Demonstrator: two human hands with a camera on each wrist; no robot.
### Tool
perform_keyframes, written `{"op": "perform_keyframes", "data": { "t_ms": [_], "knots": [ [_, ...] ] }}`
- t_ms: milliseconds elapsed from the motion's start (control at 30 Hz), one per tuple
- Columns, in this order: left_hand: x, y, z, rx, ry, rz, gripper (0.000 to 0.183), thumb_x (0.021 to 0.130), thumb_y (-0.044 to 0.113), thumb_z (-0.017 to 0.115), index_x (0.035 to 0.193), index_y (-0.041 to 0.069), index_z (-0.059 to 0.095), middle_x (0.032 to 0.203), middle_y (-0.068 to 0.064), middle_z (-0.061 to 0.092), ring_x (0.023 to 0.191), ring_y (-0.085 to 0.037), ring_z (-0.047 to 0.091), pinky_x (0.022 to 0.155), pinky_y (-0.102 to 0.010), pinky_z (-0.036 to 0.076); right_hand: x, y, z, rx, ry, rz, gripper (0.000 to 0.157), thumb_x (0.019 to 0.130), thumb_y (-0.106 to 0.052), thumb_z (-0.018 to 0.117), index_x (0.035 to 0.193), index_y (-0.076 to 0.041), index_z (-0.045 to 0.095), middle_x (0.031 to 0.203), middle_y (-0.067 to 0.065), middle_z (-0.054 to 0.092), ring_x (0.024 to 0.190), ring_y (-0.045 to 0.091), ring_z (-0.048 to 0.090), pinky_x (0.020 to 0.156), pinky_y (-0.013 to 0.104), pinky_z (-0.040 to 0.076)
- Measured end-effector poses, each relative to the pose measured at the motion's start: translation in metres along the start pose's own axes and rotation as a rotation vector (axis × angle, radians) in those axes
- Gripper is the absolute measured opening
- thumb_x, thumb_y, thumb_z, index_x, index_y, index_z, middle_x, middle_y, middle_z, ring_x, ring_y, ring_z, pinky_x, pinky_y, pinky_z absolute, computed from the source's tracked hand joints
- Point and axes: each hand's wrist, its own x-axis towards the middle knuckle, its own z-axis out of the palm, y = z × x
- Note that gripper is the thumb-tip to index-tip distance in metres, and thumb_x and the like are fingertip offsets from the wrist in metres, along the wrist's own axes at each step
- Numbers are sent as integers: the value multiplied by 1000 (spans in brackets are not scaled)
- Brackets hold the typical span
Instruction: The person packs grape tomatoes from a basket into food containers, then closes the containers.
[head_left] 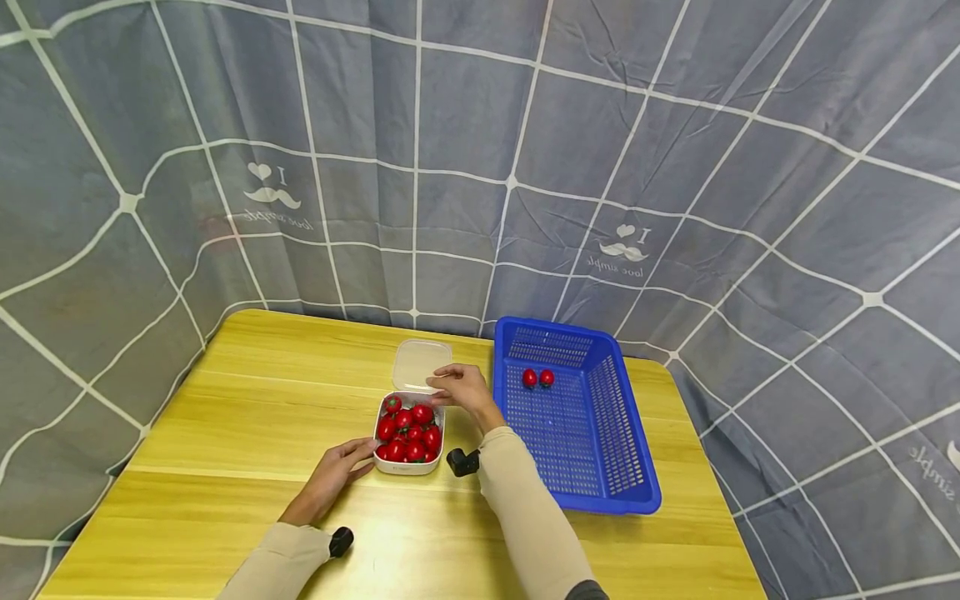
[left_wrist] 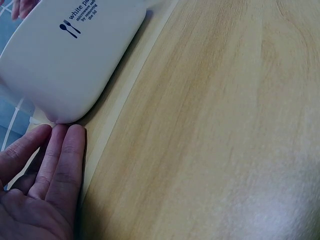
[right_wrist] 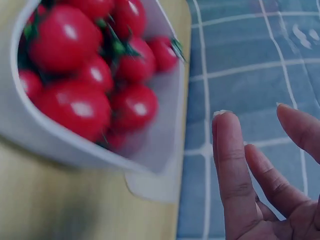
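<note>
A white square food box [head_left: 408,468] stands on the table, holding several red cherry tomatoes [head_left: 415,451] with green stems. My left hand [head_left: 335,472] touches the left side of the box with straight fingers; in the left wrist view the fingertips [left_wrist: 75,131] meet its lower corner. Over the far right corner of the box hovers my right hand [head_left: 461,389], with nothing between its spread fingers [right_wrist: 231,165] in the right wrist view. Behind the box lies a translucent lid [head_left: 420,358], flat on the table.
A blue plastic basket [head_left: 651,487] stands to the right of the box, with two red tomatoes [head_left: 537,378] near its far left corner. The wooden table [head_left: 225,417] ends against a grey checked curtain [head_left: 465,208] at the back.
</note>
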Motion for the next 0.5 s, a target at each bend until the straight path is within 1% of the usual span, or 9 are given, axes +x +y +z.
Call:
{"op": "perform_keyframes", "data": {
  "t_ms": [67, 167, 233, 367, 500],
  "knots": [
    [0, 0, 0, 5, 0, -1, 59, 101, 28, 53, 137, -16, 37, 144, -30, 37, 134, -40, 36, 104, -34, 46, 0, -5, -10, 1, 6, -10, 38, 89, -5, 67, 119, 14, 57, 104, 23, 67, 72, 24, 71, 75, 35, 62],
    [0, -1, -1, 11, 1, -2, 58, 101, 27, 52, 137, -16, 37, 143, -30, 38, 135, -40, 35, 104, -34, 46, 0, -11, -27, 7, 23, -26, 38, 89, -4, 67, 121, 14, 56, 109, 25, 65, 71, 20, 70, 75, 34, 62],
    [0, -1, -1, 10, 2, -3, 58, 101, 27, 52, 137, -16, 38, 143, -29, 38, 135, -40, 35, 104, -34, 47, 1, -14, -38, 24, 41, -42, 36, 89, -3, 66, 120, 13, 57, 108, 26, 65, 69, 19, 69, 74, 34, 62],
    [-1, -2, -1, 4, -1, -2, 58, 101, 27, 52, 138, -16, 37, 144, -29, 37, 135, -39, 36, 104, -34, 47, 3, -15, -63, 76, 82, -71, 32, 90, 1, 64, 119, 13, 57, 102, 23, 66, 68, 19, 69, 72, 33, 62],
    [-1, -2, -1, 5, -5, -1, 60, 101, 28, 52, 138, -16, 36, 144, -30, 37, 134, -39, 37, 104, -34, 46, 4, -13, -86, 122, 122, -96, 33, 90, 4, 62, 120, 17, 55, 104, 27, 64, 71, 21, 69, 70, 32, 62]
  ]
}}
